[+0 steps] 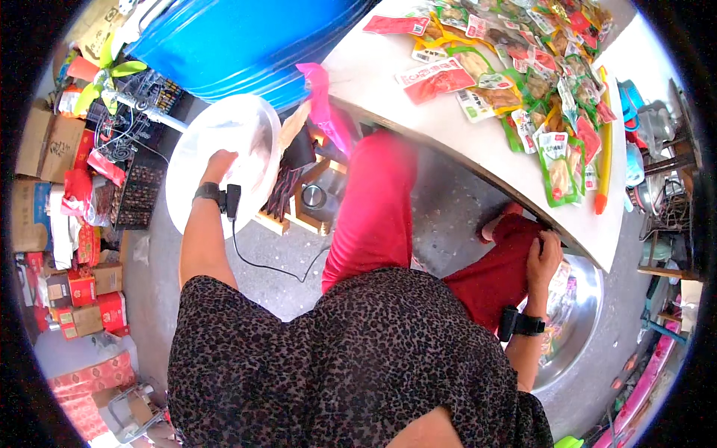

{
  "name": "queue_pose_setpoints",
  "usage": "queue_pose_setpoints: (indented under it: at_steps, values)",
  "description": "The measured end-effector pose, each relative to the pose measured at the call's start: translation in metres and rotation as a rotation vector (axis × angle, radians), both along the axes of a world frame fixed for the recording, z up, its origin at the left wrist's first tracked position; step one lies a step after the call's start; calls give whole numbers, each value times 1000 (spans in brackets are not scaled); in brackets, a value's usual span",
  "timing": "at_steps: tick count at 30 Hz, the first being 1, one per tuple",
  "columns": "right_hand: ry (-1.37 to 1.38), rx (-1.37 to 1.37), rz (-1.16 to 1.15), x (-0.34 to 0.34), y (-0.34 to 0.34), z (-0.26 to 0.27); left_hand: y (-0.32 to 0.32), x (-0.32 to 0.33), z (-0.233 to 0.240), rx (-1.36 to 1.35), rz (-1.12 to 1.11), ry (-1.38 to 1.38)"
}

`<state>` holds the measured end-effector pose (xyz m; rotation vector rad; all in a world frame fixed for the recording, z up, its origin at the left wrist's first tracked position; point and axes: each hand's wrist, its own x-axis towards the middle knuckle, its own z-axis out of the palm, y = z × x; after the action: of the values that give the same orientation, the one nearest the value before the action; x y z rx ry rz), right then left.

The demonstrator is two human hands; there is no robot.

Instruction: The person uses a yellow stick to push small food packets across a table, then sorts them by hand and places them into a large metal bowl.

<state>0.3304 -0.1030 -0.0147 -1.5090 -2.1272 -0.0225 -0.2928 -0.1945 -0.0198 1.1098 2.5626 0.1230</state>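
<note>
My left hand (pixel 220 163) reaches into a white plastic tub (pixel 185 185) at the left. Glare washes out its fingers and the pale contents, so a grip cannot be made out. At the corner of the white table (pixel 386 84), my right hand (pixel 543 253) rests against my raised red-trousered knee (pixel 493 269), with nothing visible in it. Below that hand is a stainless steel basin (pixel 585 330) holding small packets. Many vacuum-sealed food packets (pixel 538 84) lie heaped on the table. A yellow stick with an orange end (pixel 606 140) lies along its right side.
A large blue barrel (pixel 241 45) stands behind the tub, near a fan with green blades (pixel 106 75). Under the table's left edge are a wooden stool (pixel 308 215) and a pink plastic bag (pixel 327 109). Cardboard boxes (pixel 59 140) line the left; a black cable (pixel 269 271) hangs from my left wrist.
</note>
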Motion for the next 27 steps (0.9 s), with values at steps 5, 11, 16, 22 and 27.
queue_pose_setpoints:
  at_steps: [5, 11, 16, 22, 27]
  values:
    - [13, -10, -1, 1, -1, 2, 6, -27, -38, -109, -127, 186]
    - [27, -26, 7, 3, 3, 1, 0, -36, -55, 28, 31, 90]
    - [38, -21, -27, 2, 2, 2, 4, 44, 23, 2, 126, -69]
    - [38, -8, 2, 3, 1, 3, -2, 2, -18, -164, -375, 344]
    - [90, -19, 17, 1, 2, 7, -30, -92, -68, -250, -318, 736]
